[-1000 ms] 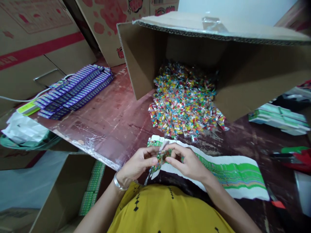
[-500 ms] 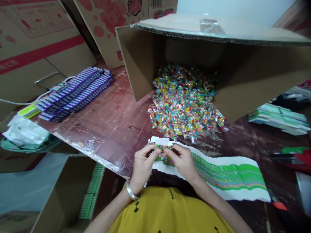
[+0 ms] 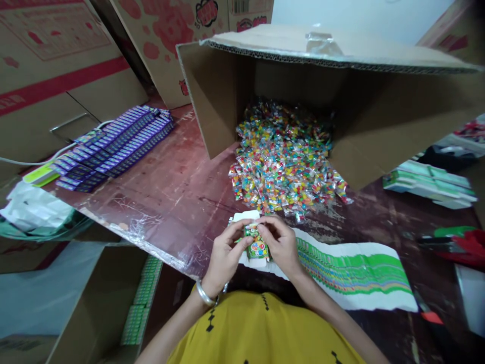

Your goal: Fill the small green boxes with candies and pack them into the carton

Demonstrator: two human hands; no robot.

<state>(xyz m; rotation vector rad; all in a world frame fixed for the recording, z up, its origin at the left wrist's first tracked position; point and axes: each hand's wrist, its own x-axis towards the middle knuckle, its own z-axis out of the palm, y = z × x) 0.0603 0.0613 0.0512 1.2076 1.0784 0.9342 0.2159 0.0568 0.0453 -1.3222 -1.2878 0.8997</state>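
In the head view, the left hand [image 3: 223, 255] and the right hand [image 3: 281, 247] close on a small green printed box [image 3: 257, 246], fingers bent and thumbs on its near face. The box is near the table's near edge, above the left end of a long row of flat green-and-white cartons [image 3: 356, 270]. The hands hide part of that end; the row runs off to the right.

Just beyond lies a heap of clear packets of coloured sweets [image 3: 284, 162], spilling from a big cardboard box [image 3: 212, 96] on its side, whose walls flank the heap left and right. Far left on the red table [image 3: 182, 167] stand rows of purple boxes [image 3: 117, 146], with a yellow-green object [image 3: 40, 175] beside them. Near left, below the table, an open carton [image 3: 94, 303] holds green packs [image 3: 137, 303]. At right are stacked pale-green cartons [image 3: 430, 182] and, nearer, a red item [image 3: 470, 247], too blurred to name.
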